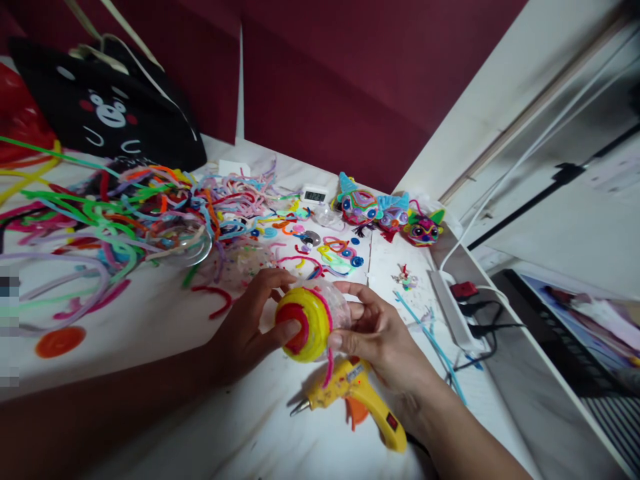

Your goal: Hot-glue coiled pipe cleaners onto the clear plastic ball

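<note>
Between my two hands is a clear plastic ball (317, 327), its near side covered by coiled pipe cleaner, red in the middle and yellow around it. A pink pipe cleaner (329, 370) rings the yellow, and its loose end hangs down. My left hand (257, 327) grips the ball from the left, thumb on the red part. My right hand (373, 333) holds the right side, its thumb and fingers closed near the pink strand. A yellow hot glue gun (345, 387) lies on the table just below the ball, nozzle pointing left.
Tangled pipe cleaners (135, 207) spread over the left and back. Decorated animal-face balls (359, 207) sit at the back right near a small digital clock (315, 194). A power strip (455, 310) with plugged cables runs along the right edge. A black bag (110, 113) stands back left.
</note>
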A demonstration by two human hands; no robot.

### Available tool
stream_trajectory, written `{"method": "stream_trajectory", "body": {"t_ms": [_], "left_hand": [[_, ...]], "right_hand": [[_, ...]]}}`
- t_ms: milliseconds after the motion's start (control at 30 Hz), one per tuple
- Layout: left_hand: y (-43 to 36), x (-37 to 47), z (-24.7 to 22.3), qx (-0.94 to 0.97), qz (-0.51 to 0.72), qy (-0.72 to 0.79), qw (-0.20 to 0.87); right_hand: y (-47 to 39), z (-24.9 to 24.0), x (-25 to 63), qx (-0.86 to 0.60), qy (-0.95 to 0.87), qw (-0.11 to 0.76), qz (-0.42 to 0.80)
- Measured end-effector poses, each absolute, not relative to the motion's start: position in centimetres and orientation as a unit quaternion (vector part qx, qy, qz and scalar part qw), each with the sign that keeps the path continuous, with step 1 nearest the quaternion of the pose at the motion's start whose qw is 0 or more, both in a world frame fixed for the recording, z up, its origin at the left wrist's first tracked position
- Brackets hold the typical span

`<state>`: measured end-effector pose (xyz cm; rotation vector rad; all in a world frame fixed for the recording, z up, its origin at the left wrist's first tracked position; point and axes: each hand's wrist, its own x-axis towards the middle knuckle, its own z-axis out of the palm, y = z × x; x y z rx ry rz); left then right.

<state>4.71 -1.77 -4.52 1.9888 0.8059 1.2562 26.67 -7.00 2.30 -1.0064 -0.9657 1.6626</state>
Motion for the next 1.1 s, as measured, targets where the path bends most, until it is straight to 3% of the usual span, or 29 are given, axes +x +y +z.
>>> {"method": "stream_trajectory", "body": {"t_ms": [167,467,800,1100], "left_hand": [[-1.7,4.7,-4.3,0.759,0.468,0.305,0.335],[-2.0,5.2,-3.2,0.658,0.406,0.304,0.557],[-1.0,5.6,-1.2,0.592,0.282,0.273,0.704],[-1.4,6.2,3.0,0.622,0.171,0.299,0.703]], "right_hand": [[-6.9,2.0,27.2,-0.41,-0.402,0.433,0.695],[-6.6,2.4,26.9,-0.384,-0.39,0.394,0.739],[-6.6,3.5,27.0,-0.355,-0.403,0.377,0.755],[-6.7,4.6,27.5,-0.402,-0.431,0.384,0.711]]}}
